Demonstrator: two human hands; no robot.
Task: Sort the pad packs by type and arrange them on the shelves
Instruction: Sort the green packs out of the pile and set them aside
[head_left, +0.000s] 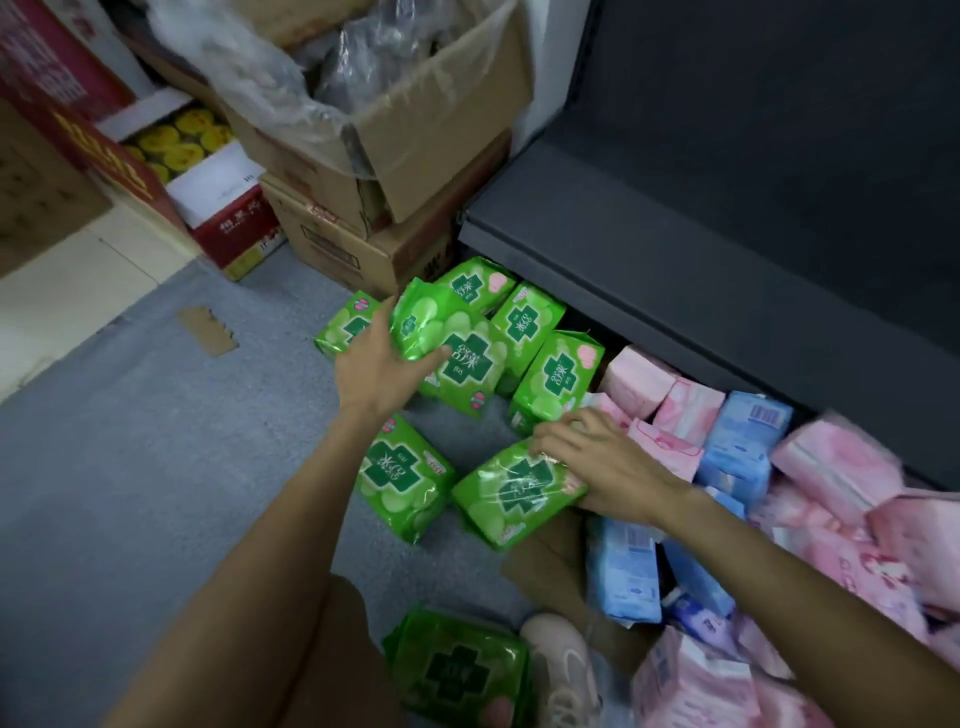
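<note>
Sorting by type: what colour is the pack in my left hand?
Green pack, dark green cross; head view.

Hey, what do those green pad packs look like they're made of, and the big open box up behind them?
The green pad packs look like thin glossy plastic film: light glints off the wrinkles, as on the one the left hand grips. The open box looks like plain brown corrugated cardboard, matte, with folded flaps; a crinkled clear plastic liner spills over its edge.
</note>
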